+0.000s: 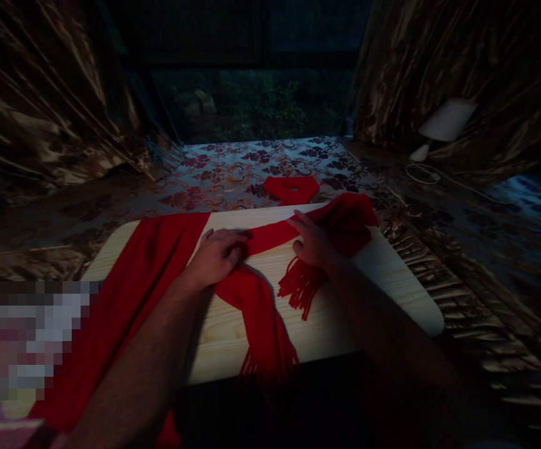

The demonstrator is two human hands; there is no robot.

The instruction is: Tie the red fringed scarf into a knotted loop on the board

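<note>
Two bare forearms (143, 349) lie nearest, at the lower left and lower right of the frame, and between their hands a red scarf (270, 239) is stretched at the middle, on a pale wooden table (218, 358). The left hand (218, 254) is laid over the scarf with bent fingers; the right hand (314, 240) is placed on it farther to the right, and the two are kept apart. Whether the cloth is pinched or only pressed cannot be told.

Under the left hand the strip is turned down, and its near fringe (270, 358) is seen at the table's near edge. If the pressure there were lifted, the strip could be drawn off by this end, it is judged. At the right, bunched folds (349, 221) are heaped, so creases could be trapped; the other fringe (301, 284), just below the right hand, could be tangled by a drag. A wide red cloth (134, 293) at the left (whether joined to the scarf cannot be told) could be shifted by the left forearm. In such dim light, a crooked edge could easily be overlooked.
</note>
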